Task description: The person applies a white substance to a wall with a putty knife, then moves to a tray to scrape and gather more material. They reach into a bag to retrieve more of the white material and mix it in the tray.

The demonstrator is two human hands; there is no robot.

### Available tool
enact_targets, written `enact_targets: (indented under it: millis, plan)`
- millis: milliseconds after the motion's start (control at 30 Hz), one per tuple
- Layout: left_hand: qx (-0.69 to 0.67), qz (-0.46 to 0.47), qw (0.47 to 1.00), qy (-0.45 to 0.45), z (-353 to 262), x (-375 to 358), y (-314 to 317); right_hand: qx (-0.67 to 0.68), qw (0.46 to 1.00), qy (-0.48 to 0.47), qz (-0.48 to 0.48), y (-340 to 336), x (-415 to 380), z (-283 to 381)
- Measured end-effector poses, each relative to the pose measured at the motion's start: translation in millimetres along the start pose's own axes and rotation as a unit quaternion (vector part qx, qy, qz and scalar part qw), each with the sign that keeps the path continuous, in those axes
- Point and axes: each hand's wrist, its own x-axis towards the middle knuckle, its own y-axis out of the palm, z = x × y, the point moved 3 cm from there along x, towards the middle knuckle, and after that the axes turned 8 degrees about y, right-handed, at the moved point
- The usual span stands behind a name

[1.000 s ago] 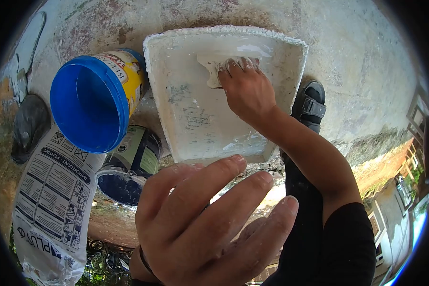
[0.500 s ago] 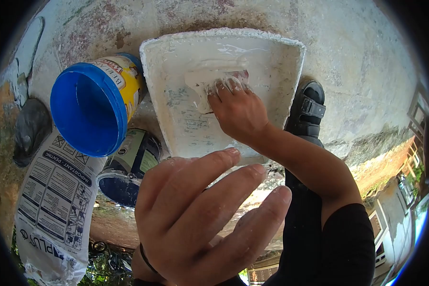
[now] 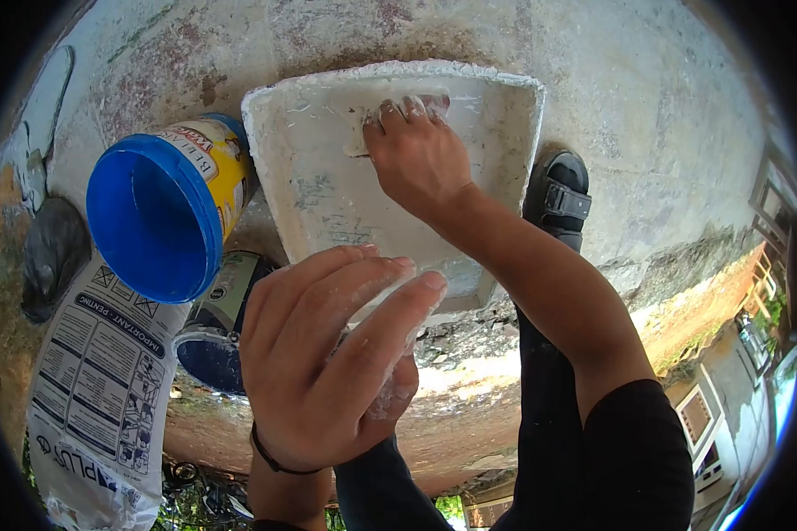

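A shallow tub (image 3: 270, 168) with a crusted white rim holds a thin layer of whitish wet paste. My right hand (image 3: 421, 164) reaches into its far part, fingers closed on a flat, paste-smeared piece (image 3: 434, 106) with a reddish-brown patch. Most of that piece is hidden by the fingers and paste, so its exact kind does not show. My left hand (image 3: 328, 354), a dark band at its wrist, is raised close to the camera in front of the tub's near edge. Its fingers are loosely bent and apart from the thumb, white residue is on them, and nothing shows between them.
Left of the tub lies a blue-and-yellow bucket (image 3: 150, 226), its mouth facing me. Below it are a dark paint pail (image 3: 211, 358) and a printed white sack (image 3: 97, 380). My sandalled foot (image 3: 561, 190) stands right of the tub. A dark bundle (image 3: 55, 257) sits at far left.
My right hand has moved toward the tub's far side with the flat piece. My left hand has shifted slightly left, its fingers more bent. The whole view has shifted a little.
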Motion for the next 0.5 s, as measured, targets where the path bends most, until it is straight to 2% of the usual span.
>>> enact_targets:
  millis: [167, 233, 333, 433, 500]
  plan:
    - [-0.008, -0.001, 1.000, -0.011, 1, -13, 0, 0.026, 0.999, -0.023, 0.024, 13, -33, 15]
    - [-0.008, -0.012, 1.000, -0.020, 4, -23, 0, 0.032, 0.999, -0.033, -0.006, 0, -37, 20]
    - [-0.006, -0.020, 0.999, -0.032, 6, -36, -1, 0.033, 0.998, -0.044, 0.010, -10, -37, 30]
    - [-0.016, -0.030, 0.999, -0.038, 7, -43, -1, 0.012, 0.999, -0.031, 0.034, 10, -34, 25]
    - [-0.017, -0.025, 0.999, -0.038, 8, -43, -4, 0.003, 0.999, -0.039, -0.006, 14, -29, 19]
